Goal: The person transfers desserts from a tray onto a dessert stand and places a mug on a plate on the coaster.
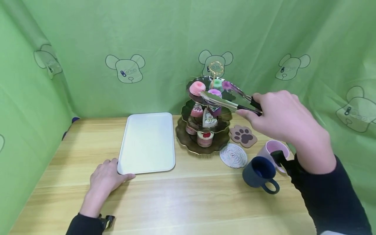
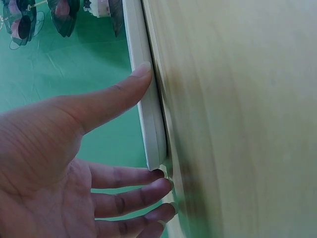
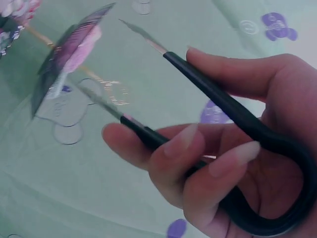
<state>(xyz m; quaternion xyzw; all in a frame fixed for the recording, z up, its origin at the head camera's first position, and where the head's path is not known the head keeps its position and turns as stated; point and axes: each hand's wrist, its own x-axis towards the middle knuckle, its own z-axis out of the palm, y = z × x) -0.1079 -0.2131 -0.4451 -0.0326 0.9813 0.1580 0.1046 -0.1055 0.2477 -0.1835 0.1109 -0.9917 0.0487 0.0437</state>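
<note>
My right hand [image 1: 283,114] grips a pair of tongs [image 1: 220,101] by its black handles, thumb on one arm and fingers curled round the other. The tongs' metal arms stand spread apart at the top tier of a three-tier stand [image 1: 188,143]. Between their tips sits a pinkish-purple cake [image 1: 215,93]; a pink cake [image 1: 197,88] and a green cake [image 1: 218,84] are beside it. At the near left corner of a white tray [image 1: 149,143], my left hand [image 1: 105,176] holds the rim, thumb [image 2: 119,96] along the front edge and fingers [image 2: 133,198] at the corner.
Lower tiers carry a cake slice [image 1: 209,120] and a round strawberry-topped cake [image 1: 205,139]. Right of the stand lie a paw-print coaster [image 1: 243,136] and a round woven coaster [image 1: 233,156]. A dark blue mug [image 1: 255,173] and a pink mug [image 1: 271,147] stand under my right forearm.
</note>
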